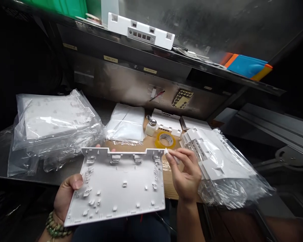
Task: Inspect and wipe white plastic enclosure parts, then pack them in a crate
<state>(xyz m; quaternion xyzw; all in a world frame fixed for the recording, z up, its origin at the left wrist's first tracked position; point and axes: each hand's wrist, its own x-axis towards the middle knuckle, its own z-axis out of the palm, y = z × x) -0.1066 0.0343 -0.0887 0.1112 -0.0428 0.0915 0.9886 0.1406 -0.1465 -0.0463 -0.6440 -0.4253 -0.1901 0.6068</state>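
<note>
My left hand grips the left edge of a white plastic housing panel, thumb on top and fingertips showing behind the far edge. The panel's inner side faces up, with small clips and posts along its sides. A notch is cut into its raised far edge. My right hand is closed in a pinch at the far right corner, with a small piece of white cloth between thumb and fingers. The cloth touches the panel's corner, or nearly so. A beaded bracelet is around my left wrist.
Bagged white panels lie at left, and more on a plastic bag at right. Behind are flat plastic bags, a pump bottle, a yellow tape roll and another white housing. A shelf overhangs the bench.
</note>
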